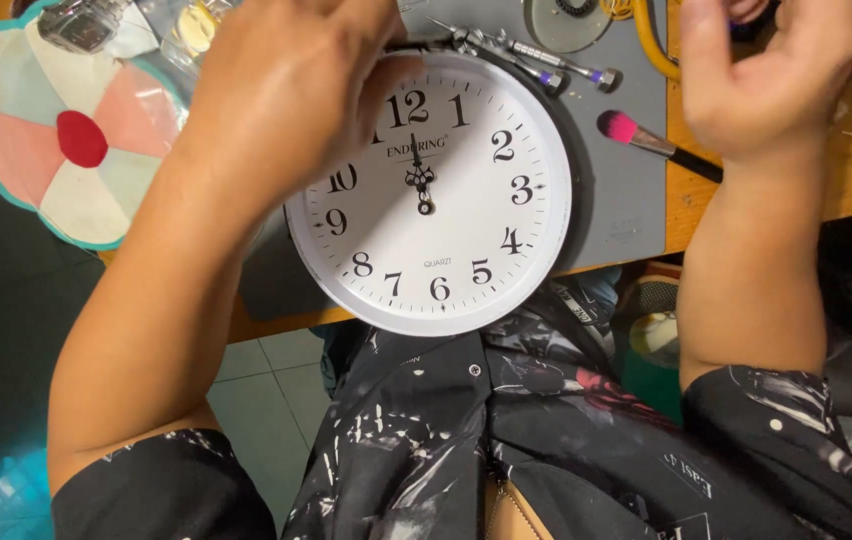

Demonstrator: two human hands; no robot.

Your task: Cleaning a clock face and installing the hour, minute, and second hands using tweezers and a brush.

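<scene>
Left hand [286, 95] grips top rim of white wall clock [446, 200], frame centre; clock overhangs desk edge (could tip off). Right hand [756, 75] upper right, grip unclear.

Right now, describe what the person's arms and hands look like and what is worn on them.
Both hands, left hand and right hand, are bare: no gloves, rings or watch visible. The forearms are uncovered. Short black sleeves with white splatter-like print end near the elbows.

Clear plastic bags [161, 25], small and crumpled, far left beside the flower-shaped mat, one showing a silvery object and one a yellowish round item; no labels, signs or screens visible.
</scene>
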